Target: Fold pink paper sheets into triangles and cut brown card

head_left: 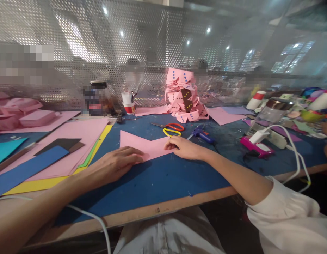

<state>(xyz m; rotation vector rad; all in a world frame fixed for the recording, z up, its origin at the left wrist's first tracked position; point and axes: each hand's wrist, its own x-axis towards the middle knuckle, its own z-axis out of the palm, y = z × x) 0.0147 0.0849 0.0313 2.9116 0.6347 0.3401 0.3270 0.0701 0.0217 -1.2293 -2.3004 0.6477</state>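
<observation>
A pink foam or paper sheet point(150, 147) with a notched upper edge lies on the blue table mat in front of me. On its lower left part rests my left hand point(121, 161), palm down with the fingers stretched out. At the sheet's right end, the fingers and thumb of my right hand point(185, 147) are pinched together on the edge. Just behind the sheet are scissors with red and yellow handles point(174, 129). A blue glue gun point(203, 134) lies beyond my right hand.
Stacked pink sheets point(92, 137), a blue strip point(34, 169) and yellow sheets sit at left. Behind stand a pile of dotted pink pieces point(183, 97) and a red-white cup point(129, 107). A magenta device point(257, 146) with a white cable and a clear jar point(271, 113) are at right.
</observation>
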